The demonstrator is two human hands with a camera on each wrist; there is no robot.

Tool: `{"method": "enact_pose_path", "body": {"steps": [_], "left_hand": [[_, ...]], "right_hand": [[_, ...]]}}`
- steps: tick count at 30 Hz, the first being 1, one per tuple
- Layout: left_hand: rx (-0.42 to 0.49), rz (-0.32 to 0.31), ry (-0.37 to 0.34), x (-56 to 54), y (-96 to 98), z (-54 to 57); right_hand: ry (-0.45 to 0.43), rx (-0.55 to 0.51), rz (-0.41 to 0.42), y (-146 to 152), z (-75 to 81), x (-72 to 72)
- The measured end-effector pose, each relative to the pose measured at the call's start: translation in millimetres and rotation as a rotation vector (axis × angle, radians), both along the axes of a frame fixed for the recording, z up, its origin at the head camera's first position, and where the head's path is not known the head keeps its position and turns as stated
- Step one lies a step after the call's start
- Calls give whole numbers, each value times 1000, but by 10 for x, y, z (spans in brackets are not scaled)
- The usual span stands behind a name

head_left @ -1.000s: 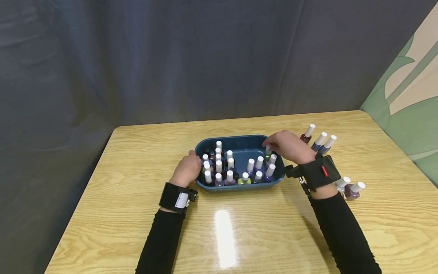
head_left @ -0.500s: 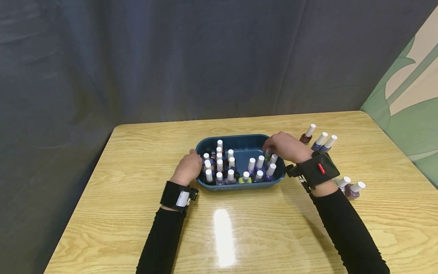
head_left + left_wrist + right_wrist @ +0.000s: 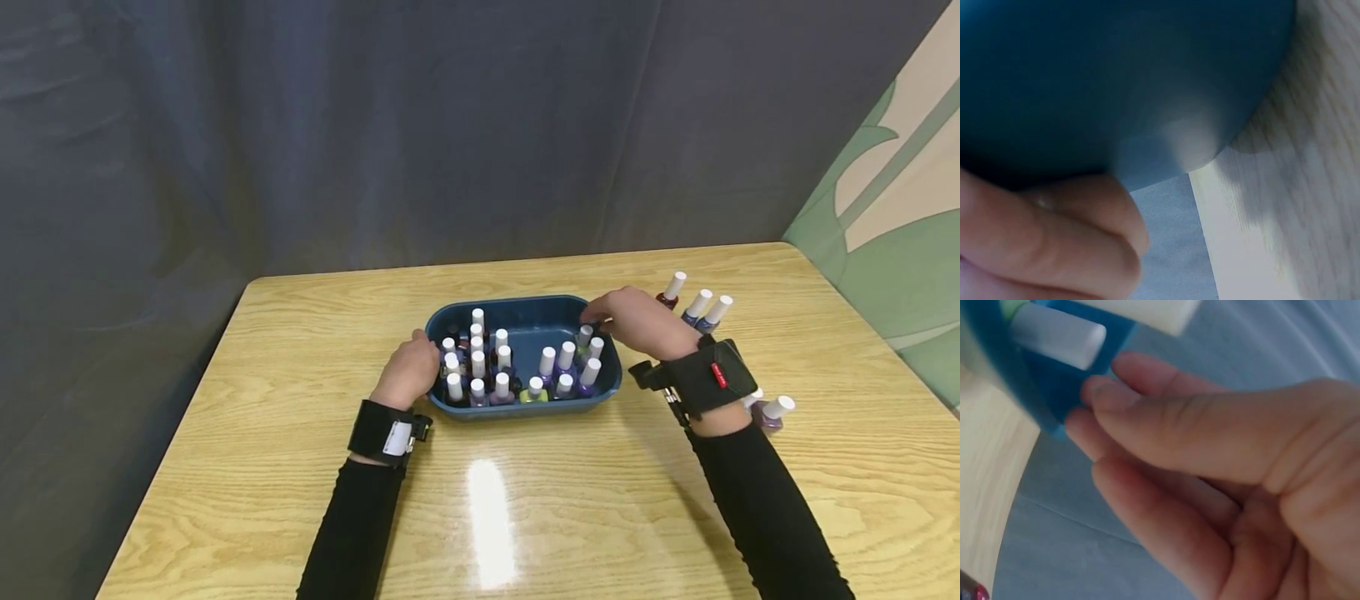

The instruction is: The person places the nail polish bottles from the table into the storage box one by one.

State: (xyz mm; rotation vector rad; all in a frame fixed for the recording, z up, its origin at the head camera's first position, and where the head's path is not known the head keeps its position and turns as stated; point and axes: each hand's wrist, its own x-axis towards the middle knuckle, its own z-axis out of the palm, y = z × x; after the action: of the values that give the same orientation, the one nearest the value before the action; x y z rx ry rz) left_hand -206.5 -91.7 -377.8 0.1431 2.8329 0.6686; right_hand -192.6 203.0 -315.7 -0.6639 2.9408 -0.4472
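A dark blue oval tub stands on the table, holding several nail polish bottles with white caps. My left hand grips the tub's left end; in the left wrist view its fingers curl against the blue wall. Over the far right corner is my right hand, thumb and fingers loosely bent with nothing between them. Just below its fingertips a green nail polish bottle stands in the tub. The right wrist view shows a white cap beside the fingertips, apart from them.
Right of the tub, a dark red nail polish bottle and two blue ones stand on the wooden table. Nearer me is a mauve bottle, with another partly hidden behind the right wrist strap. A grey curtain hangs behind the table.
My right hand has let go of the green nail polish bottle and lifted slightly away, so the cap shows more fully. The left hand keeps its grip on the tub.
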Motion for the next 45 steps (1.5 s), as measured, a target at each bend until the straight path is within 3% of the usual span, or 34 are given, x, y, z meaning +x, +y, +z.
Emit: {"method": "enact_pose_path", "body": {"steps": [5, 11, 18, 22, 25, 29, 38, 45], "left_hand": [[16, 9, -5, 7, -31, -6], [5, 3, 23, 0, -40, -20], [9, -10, 24, 7, -24, -73], [18, -13, 18, 13, -22, -77], [22, -10, 30, 1, -29, -69], [15, -13, 61, -11, -40, -68], [21, -1, 23, -16, -42, -61], [30, -7, 37, 7, -35, -54]], "right_hand": [[22, -31, -46, 70, 102, 95], [138, -34, -59, 269, 193, 270], [210, 48, -124, 668, 195, 536], [202, 112, -179, 926, 157, 673], [180, 146, -206, 1074, 112, 744], [86, 168, -225, 1187, 51, 781], [-168, 142, -265, 1302, -34, 775], [-261, 118, -274, 1363, -101, 730]]}}
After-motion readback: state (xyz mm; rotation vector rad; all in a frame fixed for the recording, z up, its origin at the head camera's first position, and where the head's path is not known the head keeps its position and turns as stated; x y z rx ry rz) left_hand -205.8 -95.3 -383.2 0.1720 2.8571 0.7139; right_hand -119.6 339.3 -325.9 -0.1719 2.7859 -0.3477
